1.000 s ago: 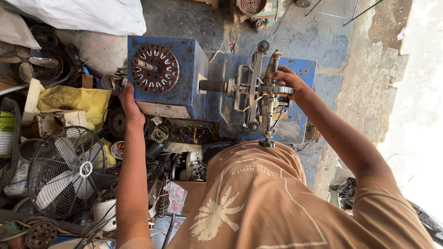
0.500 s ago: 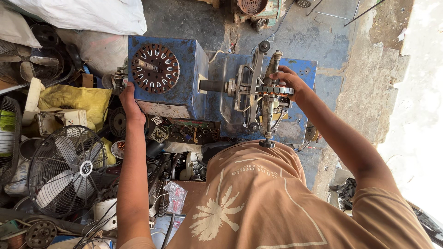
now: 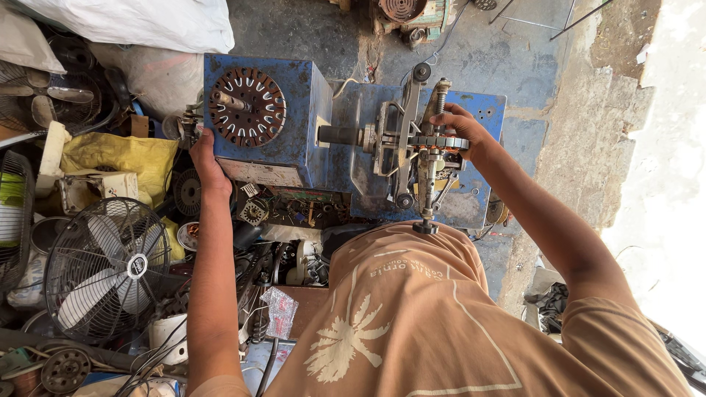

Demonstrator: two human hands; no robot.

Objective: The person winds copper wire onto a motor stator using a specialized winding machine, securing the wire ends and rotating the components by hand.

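Note:
A blue box-shaped winding machine [image 3: 294, 132] stands in front of me, with a round slotted stator core [image 3: 247, 107] lying on its top. My left hand [image 3: 207, 163] grips the machine's left edge, by a small crank part [image 3: 190, 125]. On the machine's shaft sits a metal winding frame [image 3: 419, 147] with rods and knobs. My right hand [image 3: 457, 126] is closed on the far side of that frame. My tan shirt with a palm print [image 3: 412, 323] fills the lower middle.
A caged table fan [image 3: 107, 272] stands at lower left amid wires, motor parts and a yellow bag [image 3: 121, 158]. White sacks [image 3: 147, 22] lie at the top left. A concrete floor and kerb [image 3: 588, 110] run along the right.
Both hands stay in place on the machine. The stator core on top shows a slightly different rotation between frames; the winding frame barely shifts.

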